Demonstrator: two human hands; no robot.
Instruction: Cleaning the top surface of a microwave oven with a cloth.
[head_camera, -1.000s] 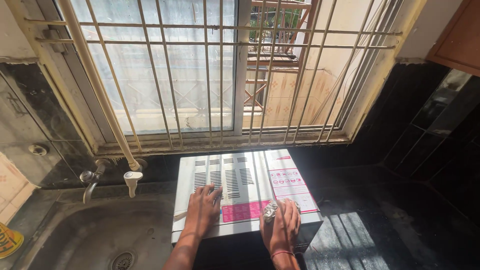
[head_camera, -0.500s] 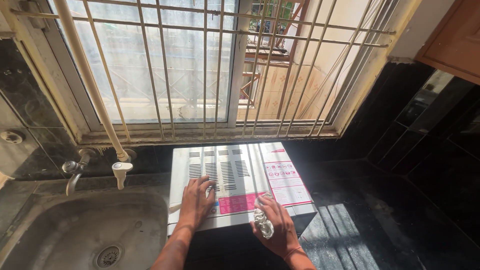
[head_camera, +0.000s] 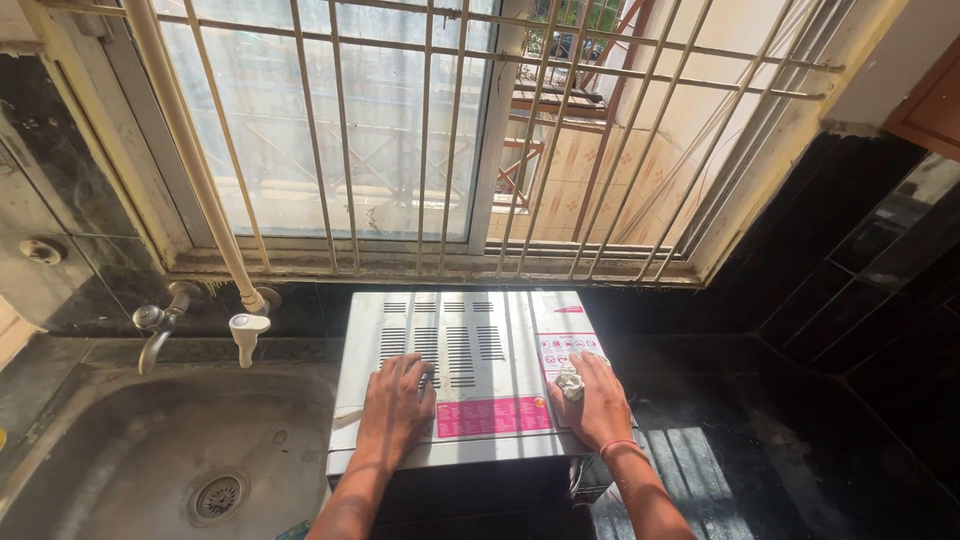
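On top of the white microwave (head_camera: 470, 372), two labels sit near the front edge: a pink rectangular strip (head_camera: 493, 416) running between my hands, and a taller white sticker (head_camera: 570, 352) with red pictograms on the right side, partly under my right hand (head_camera: 597, 400). Rows of dark vent slots cover the left and middle of the top panel. My right hand presses a small crumpled white cloth (head_camera: 569, 383) onto that white sticker; the fingers curl over the cloth and hold it against the panel. My left hand (head_camera: 398, 408) lies flat and spread on the vents, palm down, holding nothing.

The microwave stands on a black stone counter (head_camera: 780, 460), striped with sunlight to the right. Black tiles line the wall behind and beside it. Above is a window with a cream metal grille (head_camera: 440, 130), and a cream pipe (head_camera: 190, 160) runs down at the left to a white tap (head_camera: 246, 336), with a metal tap (head_camera: 155, 330) next to it.

Left of the microwave, the steel sink (head_camera: 130, 440) shows its round drain (head_camera: 218, 497).
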